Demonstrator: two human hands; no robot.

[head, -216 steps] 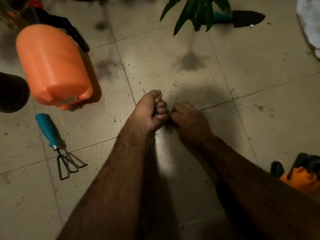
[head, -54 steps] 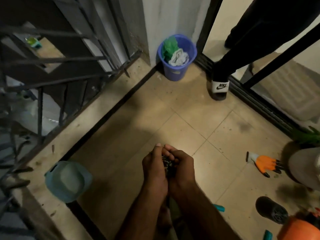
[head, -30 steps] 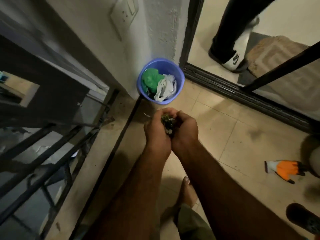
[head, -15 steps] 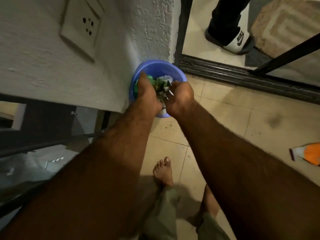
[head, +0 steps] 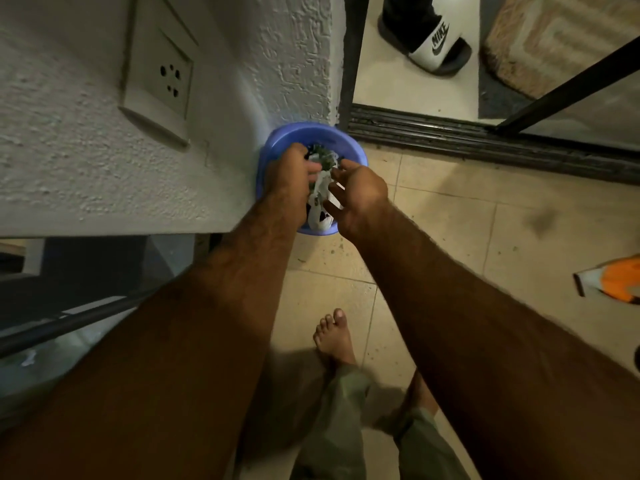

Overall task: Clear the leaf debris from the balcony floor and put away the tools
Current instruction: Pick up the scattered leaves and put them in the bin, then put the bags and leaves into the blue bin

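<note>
Both hands are held directly over the blue bin (head: 313, 130), which stands in the corner against the wall (head: 86, 174), evidently so that nothing drops on the floor (head: 450, 237). Leaf debris (head: 323, 154) lies inside the bin, on white litter (head: 320, 206). Right hand (head: 360, 188): grip spread, fingers loose and parted, nothing visibly held. Left hand (head: 289, 173): fingers curled down into the bin; whether its grip holds any debris cannot be told. An orange glove (head: 620, 278) lies well apart, not put away.
</note>
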